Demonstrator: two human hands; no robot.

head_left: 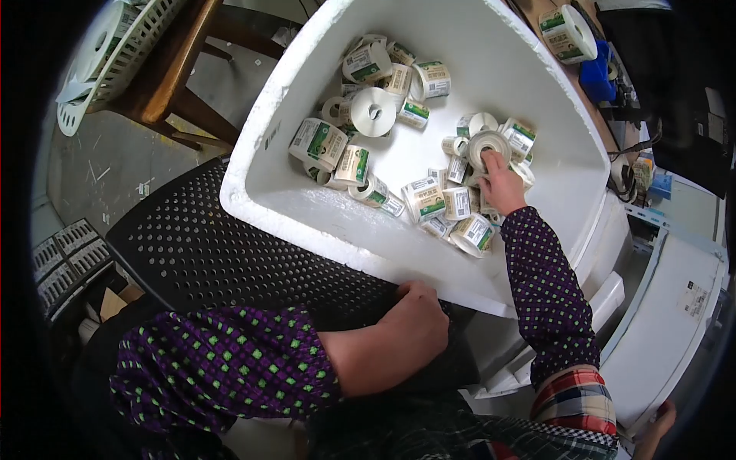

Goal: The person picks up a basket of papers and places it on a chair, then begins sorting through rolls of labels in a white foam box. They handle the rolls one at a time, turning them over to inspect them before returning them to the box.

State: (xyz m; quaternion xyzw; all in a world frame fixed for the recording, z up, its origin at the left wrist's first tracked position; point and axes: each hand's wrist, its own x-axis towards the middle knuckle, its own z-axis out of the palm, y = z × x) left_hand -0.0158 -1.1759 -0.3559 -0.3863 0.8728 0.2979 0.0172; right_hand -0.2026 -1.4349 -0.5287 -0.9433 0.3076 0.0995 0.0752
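A large white foam box (pixel 307 222) holds many label rolls, in one group at its left and another at its right. My right hand (pixel 500 182) reaches into the right group, its fingers on a roll (pixel 486 146) that stands with its round end facing up. The thumb side is partly hidden among the rolls. My left hand (pixel 418 318) rests by the near edge of the box, fingers curled and mostly out of sight. A white roll (pixel 373 112) lies end-up on the left group, beside a green and white label roll (pixel 319 143).
A black perforated chair seat (pixel 192 245) lies under the box's near left side. At upper left, a white basket (pixel 126 57) with rolls is on a wooden stool (pixel 172 73). Another roll (pixel 567 34) and a blue holder (pixel 599 75) are at upper right.
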